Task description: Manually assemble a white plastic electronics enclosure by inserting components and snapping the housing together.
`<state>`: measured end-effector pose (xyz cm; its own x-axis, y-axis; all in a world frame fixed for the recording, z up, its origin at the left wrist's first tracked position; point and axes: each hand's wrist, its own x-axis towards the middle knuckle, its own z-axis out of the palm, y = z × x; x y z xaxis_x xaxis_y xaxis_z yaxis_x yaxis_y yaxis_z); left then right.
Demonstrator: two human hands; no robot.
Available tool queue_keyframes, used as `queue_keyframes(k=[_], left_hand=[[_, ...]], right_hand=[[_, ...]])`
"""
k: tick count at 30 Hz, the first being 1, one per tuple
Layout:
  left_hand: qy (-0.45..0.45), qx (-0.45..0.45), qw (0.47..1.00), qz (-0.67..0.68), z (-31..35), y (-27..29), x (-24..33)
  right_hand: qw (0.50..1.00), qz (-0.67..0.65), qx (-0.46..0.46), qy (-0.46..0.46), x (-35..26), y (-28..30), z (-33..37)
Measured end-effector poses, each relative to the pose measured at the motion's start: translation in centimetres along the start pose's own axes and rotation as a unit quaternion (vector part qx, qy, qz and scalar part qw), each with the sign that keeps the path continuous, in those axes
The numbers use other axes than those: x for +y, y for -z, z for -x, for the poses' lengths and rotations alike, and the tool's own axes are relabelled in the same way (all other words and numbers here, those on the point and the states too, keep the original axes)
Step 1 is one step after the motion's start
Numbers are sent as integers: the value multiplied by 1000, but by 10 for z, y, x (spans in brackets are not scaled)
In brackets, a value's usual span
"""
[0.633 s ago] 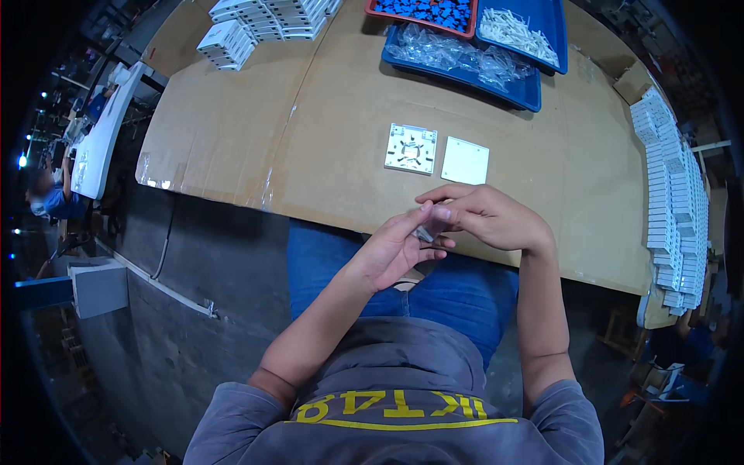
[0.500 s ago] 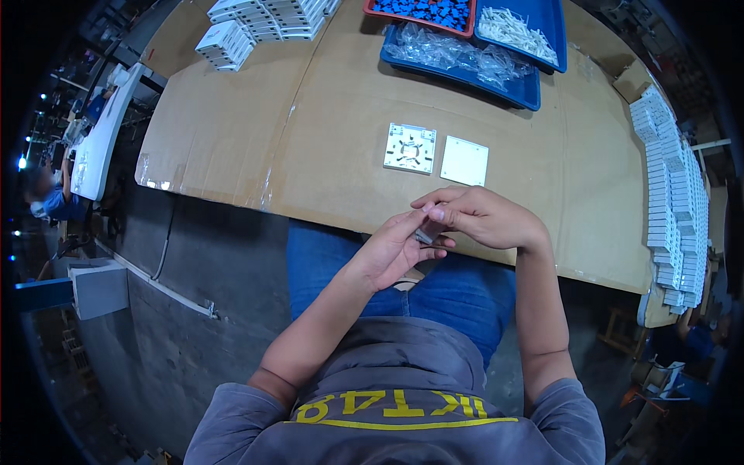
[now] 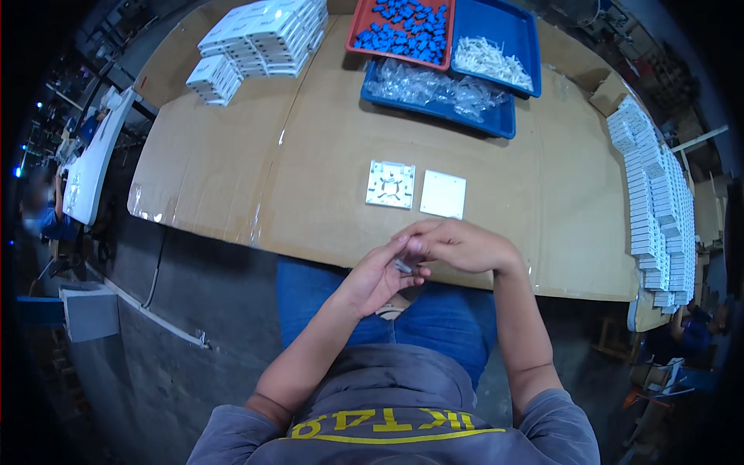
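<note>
Head view: a small grey part (image 3: pixel 403 266) is pinched between the fingertips of the left hand (image 3: pixel 377 277) and the right hand (image 3: pixel 457 246), both held together just over the near edge of the cardboard-covered table (image 3: pixel 310 155), above the lap. The fingers of both hands are curled closed around the part; its exact shape cannot be told. Just beyond the hands, a white square plate with moulded ribs (image 3: pixel 390 184) and a plain white square plate (image 3: pixel 443 194) are laid side by side, near but apart. At the far edge a red tray of blue pieces (image 3: pixel 403 31) and blue trays (image 3: pixel 496 46) of clear and white pieces are set. White boxes are stacked at the far left corner (image 3: pixel 256 39) and along the right edge (image 3: pixel 651 194).
</note>
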<state>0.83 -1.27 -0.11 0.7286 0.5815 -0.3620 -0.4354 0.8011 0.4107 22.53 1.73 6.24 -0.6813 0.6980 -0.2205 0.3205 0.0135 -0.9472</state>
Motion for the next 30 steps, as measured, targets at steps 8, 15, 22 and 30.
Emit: queue_keyframes(k=[8,15,22,30], left_hand=[[3,-12,1000,17,-3,8,3],[26,-41,999,6,-5,12,2],[44,-58,997,-22,-6,11,-4],[58,-52,996,-45,-10,6,1]], right_hand=[[999,-35,40,2,9,29,-6],[925,51,375,14,64,181,-24],[762,353,541,-44,67,297,-53],[689,553,466,-51,63,327,-84]])
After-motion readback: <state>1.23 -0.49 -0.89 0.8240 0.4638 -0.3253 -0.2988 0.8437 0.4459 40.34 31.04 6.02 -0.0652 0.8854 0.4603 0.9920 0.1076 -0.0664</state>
